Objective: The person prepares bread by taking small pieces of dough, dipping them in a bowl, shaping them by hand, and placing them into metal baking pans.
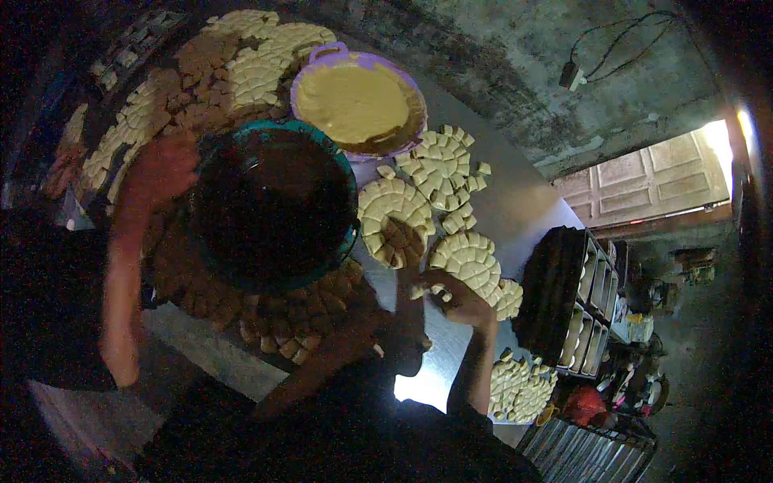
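Note:
My left hand [403,241] reaches onto a round of pale dough [394,201] cut into wedge-like pieces, fingers spread over its near edge. To its right, my right hand [463,302] is curled around small pale dough pieces [440,293]. Just beyond it lies another cut dough round [467,262]. A deep teal tub [348,173] with a dark interior stands to the left of my left hand. Shadow hides much of both hands and whatever lies under the left palm.
At left, a co-worker's blurred hand [171,165] is beside the tub. Behind it, a purple basin [318,121] holds a yellowish mass. Pale and brown cut pieces [205,64] cover the far left. Dark stacked trays [555,298] stand right, near more dough pieces [523,390].

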Motion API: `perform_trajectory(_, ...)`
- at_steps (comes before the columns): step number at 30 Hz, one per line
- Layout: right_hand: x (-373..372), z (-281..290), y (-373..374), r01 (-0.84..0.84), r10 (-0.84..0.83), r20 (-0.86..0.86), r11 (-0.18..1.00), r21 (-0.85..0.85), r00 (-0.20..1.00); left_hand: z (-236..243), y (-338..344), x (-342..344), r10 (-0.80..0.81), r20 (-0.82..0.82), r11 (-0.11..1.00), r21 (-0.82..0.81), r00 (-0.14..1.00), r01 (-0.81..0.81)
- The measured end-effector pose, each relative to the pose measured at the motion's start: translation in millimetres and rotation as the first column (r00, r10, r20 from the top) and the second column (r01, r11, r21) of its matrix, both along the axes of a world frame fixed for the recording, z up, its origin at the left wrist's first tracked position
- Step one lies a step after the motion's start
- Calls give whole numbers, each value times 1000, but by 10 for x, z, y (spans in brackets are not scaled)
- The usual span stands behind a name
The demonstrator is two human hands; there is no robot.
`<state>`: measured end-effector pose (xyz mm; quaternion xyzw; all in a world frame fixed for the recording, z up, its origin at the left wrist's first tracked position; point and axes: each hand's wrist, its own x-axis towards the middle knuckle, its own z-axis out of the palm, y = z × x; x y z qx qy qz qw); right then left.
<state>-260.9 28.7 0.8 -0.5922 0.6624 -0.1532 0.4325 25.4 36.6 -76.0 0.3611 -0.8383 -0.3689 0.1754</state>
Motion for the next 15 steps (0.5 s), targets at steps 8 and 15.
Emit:
perform_trajectory(8, -596, -1152, -1219, 79, -195, -490, 966, -248, 850, 145, 194, 180, 9, 39, 1000, -7, 999, -9)
perform_trajectory(15, 65, -1181, -1861, 342, -400, -171, 894, -290, 901, 294, 678, 305, 59, 91, 998, 27, 994, -62)
